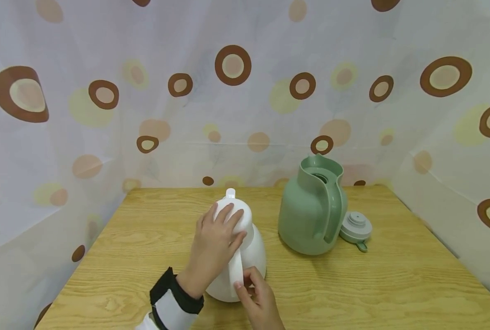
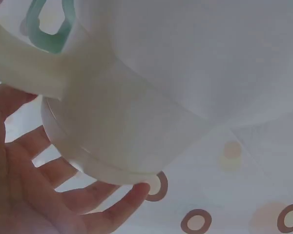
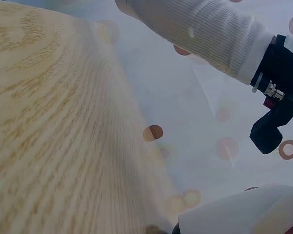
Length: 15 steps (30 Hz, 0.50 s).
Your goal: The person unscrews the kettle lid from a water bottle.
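Observation:
A white thermos jug [image 1: 255,252] stands upright on the table, its handle [image 1: 236,270] toward me. My left hand [image 1: 214,243] lies over its rounded white lid [image 1: 239,204] with the fingers spread. In the left wrist view, the fingertips touch the rim of the lid [image 2: 112,146]. Low on the jug, my right hand [image 1: 261,298] pinches the bottom of the handle between thumb and fingers. The right wrist view shows the table and the left sleeve, with part of a white surface at its lower right corner.
To the right stands a green thermos jug [image 1: 300,220] with its mouth uncovered and its handle toward me. A grey and green stopper lid [image 1: 357,229] lies beside it on the wooden table [image 1: 372,284]. Patterned sheeting [image 1: 261,105] hangs behind the table and along both sides.

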### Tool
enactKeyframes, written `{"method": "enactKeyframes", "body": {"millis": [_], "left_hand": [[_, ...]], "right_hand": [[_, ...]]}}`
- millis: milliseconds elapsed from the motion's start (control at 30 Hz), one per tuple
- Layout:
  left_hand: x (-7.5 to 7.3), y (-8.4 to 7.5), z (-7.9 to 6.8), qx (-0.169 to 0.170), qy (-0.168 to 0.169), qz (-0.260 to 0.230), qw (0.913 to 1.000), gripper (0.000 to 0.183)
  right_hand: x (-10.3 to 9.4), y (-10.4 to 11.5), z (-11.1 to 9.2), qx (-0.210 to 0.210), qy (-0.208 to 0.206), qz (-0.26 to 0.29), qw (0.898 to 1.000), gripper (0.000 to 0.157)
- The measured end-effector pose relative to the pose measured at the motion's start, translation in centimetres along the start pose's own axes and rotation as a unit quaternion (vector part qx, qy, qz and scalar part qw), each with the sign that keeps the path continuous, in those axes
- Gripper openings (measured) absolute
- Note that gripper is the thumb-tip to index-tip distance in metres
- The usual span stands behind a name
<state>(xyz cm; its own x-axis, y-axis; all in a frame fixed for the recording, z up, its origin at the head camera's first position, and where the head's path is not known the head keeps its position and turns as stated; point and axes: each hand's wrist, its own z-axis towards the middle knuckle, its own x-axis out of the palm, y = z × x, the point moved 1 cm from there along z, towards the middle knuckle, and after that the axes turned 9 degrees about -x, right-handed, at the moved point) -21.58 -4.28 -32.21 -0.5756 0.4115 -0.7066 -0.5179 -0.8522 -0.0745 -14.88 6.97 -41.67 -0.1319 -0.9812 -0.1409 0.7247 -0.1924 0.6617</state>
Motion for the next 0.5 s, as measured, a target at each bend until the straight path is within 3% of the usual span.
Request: {"method": "enactKeyframes", "body": {"millis": [67, 133, 300, 400, 500], "left_hand": [[-0.2, 0.7, 0.2, 0.015, 0.01, -0.017, 0.9997, 0.042], [-0.4, 1.6, 0.5, 0.035, 0.03, -0.068, 0.9967, 0.041], [-0.9, 3.7, 1.1, 0.084, 0.09, -0.208, 0.9704, 0.037], [-0.8, 4.1, 1.0, 0.093, 0.094, -0.232, 0.9638, 0.038], [-0.5, 3.8, 0.8, 0.083, 0.079, -0.225, 0.9675, 0.039]], "right_hand": [[0.0, 0.0, 0.0, -0.001, 0.002, 0.003, 1.0, 0.008], [0.0, 0.1, 0.0, 0.001, 0.005, 0.004, 1.0, 0.008], [-0.1, 0.2, 0.1, 0.012, 0.013, 0.006, 1.0, 0.004], [-0.2, 0.2, 0.0, 0.009, 0.012, 0.003, 1.0, 0.006], [-0.1, 0.0, -0.1, 0.005, 0.008, 0.0, 1.0, 0.01]]}}
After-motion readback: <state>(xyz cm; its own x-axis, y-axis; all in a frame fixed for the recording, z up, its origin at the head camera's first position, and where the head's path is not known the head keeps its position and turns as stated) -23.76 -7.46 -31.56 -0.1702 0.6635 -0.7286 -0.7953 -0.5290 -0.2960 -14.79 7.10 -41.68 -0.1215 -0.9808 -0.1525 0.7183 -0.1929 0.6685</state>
